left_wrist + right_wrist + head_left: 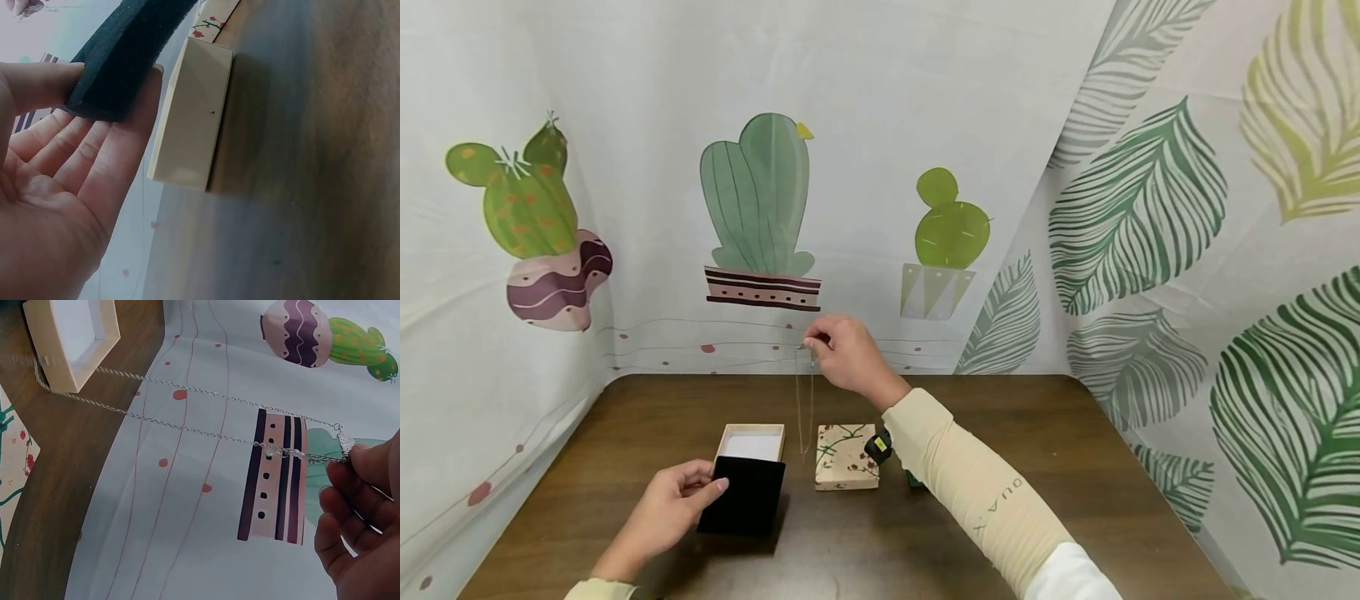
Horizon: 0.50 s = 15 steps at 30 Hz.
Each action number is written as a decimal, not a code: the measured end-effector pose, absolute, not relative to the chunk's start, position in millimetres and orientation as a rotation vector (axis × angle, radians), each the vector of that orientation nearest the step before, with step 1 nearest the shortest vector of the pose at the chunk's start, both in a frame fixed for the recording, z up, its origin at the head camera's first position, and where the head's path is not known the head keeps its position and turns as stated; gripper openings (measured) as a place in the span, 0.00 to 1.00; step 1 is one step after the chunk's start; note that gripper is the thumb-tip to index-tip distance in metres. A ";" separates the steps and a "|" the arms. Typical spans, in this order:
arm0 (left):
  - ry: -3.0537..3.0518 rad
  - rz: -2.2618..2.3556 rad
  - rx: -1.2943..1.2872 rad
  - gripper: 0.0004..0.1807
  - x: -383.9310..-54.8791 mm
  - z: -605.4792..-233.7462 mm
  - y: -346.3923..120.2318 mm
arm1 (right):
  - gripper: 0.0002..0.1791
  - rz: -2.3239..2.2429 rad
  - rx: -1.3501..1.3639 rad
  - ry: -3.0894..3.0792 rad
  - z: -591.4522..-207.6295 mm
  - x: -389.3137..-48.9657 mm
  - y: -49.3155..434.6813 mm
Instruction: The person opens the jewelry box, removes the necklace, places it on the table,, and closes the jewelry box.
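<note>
Raised above the table, my right hand (850, 354) pinches a thin silver necklace (206, 432) between thumb and fingertips. Its chain hangs down in a long loop, and a small sparkling pendant (345, 439) shows by the fingertips in the right wrist view. In my left hand (666, 508) is a black foam pad (743, 496), gripped at its left edge between thumb and fingers and tilted up. Behind the pad stands an open cream box (752, 429) with a white inside, partly hidden by it. A floral-patterned box lid (847, 454) lies to the right of the box.
A small dark green object (914, 480) lies mostly hidden under my right forearm. The brown wooden table (1000, 417) ends at a white cloth backdrop (865, 100) printed with cacti and leaves. A black wrist-worn device (878, 447) sits at my right sleeve.
</note>
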<state>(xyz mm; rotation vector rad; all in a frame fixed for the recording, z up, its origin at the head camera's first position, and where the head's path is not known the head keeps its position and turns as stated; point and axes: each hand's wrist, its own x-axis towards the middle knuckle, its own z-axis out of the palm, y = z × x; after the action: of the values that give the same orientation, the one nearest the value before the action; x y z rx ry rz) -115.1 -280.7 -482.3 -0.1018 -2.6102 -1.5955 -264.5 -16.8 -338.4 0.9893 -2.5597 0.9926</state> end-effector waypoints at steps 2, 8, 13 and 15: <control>-2.623 -1.598 -0.061 0.10 -114.0 -481.9 -281.8 | 0.08 0.997 0.992 -2.569 -339.8 -266.8 -18.5; -2.626 -1.597 0.012 0.10 -111.2 -483.8 -286.8 | 0.09 0.968 0.952 -2.577 -344.0 -281.6 -21.9; -2.621 -1.591 0.046 0.10 -108.8 -483.5 -292.1 | 0.09 0.935 0.916 -2.496 -341.7 -295.8 -26.4; -2.626 -1.595 0.062 0.11 -107.1 -484.2 -294.1 | 0.09 0.921 0.941 -2.474 -344.9 -299.4 -28.7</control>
<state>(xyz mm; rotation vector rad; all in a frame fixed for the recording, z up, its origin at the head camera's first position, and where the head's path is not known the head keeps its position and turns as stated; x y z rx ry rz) -107.1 -294.1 -484.2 0.0615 -2.6260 -1.5946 -299.4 -28.7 -344.9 0.9412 -2.4745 0.9207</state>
